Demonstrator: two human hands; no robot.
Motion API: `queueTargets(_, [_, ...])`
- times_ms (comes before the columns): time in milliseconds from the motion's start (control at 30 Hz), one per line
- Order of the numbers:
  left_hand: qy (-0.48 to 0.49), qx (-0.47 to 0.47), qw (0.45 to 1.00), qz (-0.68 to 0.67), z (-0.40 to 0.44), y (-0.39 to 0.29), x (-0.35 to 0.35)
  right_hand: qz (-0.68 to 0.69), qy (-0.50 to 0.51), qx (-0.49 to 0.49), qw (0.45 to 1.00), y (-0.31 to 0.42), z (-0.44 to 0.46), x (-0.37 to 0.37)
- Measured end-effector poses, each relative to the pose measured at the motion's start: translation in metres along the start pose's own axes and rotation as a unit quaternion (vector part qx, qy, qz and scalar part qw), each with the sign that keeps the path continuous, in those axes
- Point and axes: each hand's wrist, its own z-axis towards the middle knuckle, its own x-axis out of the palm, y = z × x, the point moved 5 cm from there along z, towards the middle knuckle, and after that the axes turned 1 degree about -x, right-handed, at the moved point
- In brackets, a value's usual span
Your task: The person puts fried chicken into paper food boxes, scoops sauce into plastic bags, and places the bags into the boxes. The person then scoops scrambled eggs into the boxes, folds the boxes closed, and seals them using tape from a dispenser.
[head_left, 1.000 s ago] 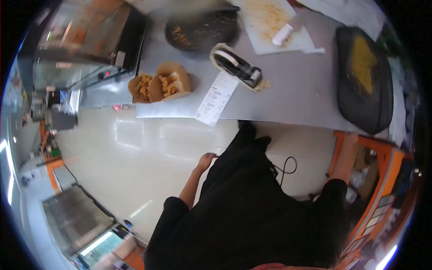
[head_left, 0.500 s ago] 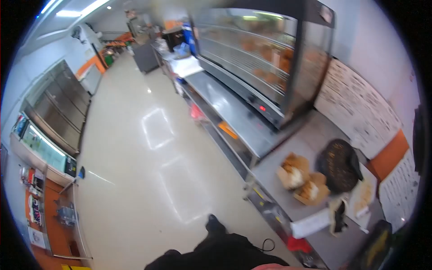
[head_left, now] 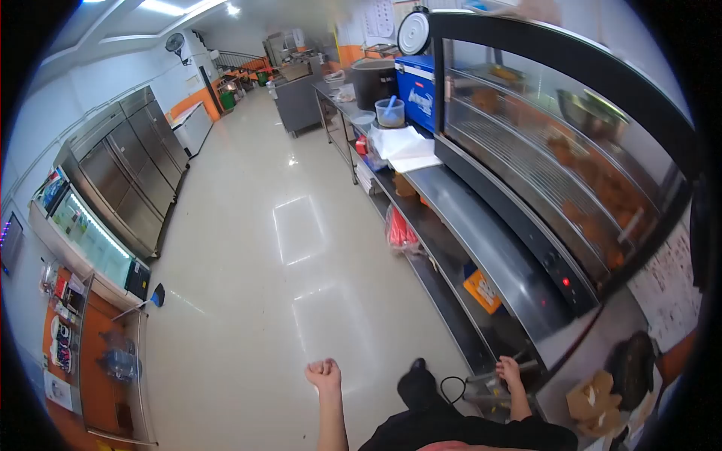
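Observation:
My left hand [head_left: 323, 374] hangs over the tiled floor in the lower middle, its fingers curled into a loose fist with nothing seen in it. My right hand [head_left: 508, 370] is at the lower right, beside the front edge of the steel counter [head_left: 481, 218]. Its fingers are curled in too, and no object shows in them. To its right, cardboard food boxes [head_left: 594, 406] sit next to a dark round pan [head_left: 632, 368]. Above the counter stands a glass warming cabinet [head_left: 541, 150] with fried food on its racks.
Along the counter are white paper [head_left: 406, 149], a plastic tub [head_left: 389, 113] and a blue cooler [head_left: 416, 90]. Steel refrigerators [head_left: 124, 165] and a glass-door fridge [head_left: 94, 233] line the left wall. A broom [head_left: 156, 295] leans out there. The pale floor [head_left: 248, 301] runs ahead between both sides.
Both my hands have come into view. The camera has moved forward and turned, so the warming cabinet looks nearer and the boxes have shifted to the lower right.

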Motion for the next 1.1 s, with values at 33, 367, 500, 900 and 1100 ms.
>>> queueTargets(33, [0.014, 0.008, 1.0, -0.005, 0.035, 0.01, 0.026, -0.043, 0.002, 0.031, 0.999, 0.012, 0.011, 0.014])
queueTargets(367, [-0.106, -0.261, 0.349, 0.894, 0.192, -0.038, -0.102, -0.101, 0.056, -0.117, 0.986, 0.142, 0.29, 0.246])
queueTargets(500, [-0.202, -0.323, 0.312, 0.87, 0.244, -0.052, -0.09, -0.096, 0.221, -0.061, 0.969, 0.281, 0.334, 0.424])
queueTargets(900, [-0.263, -0.332, 0.26, 0.868, 0.548, -0.114, -0.021, -0.46, 0.459, -0.187, 0.737, 0.448, 0.483, 0.784])
queueTargets(1100, [-0.159, 0.022, 0.391, 0.906, 0.894, -0.089, 0.098, -0.398, 0.417, -0.162, 0.801, 0.527, 0.578, 0.827])
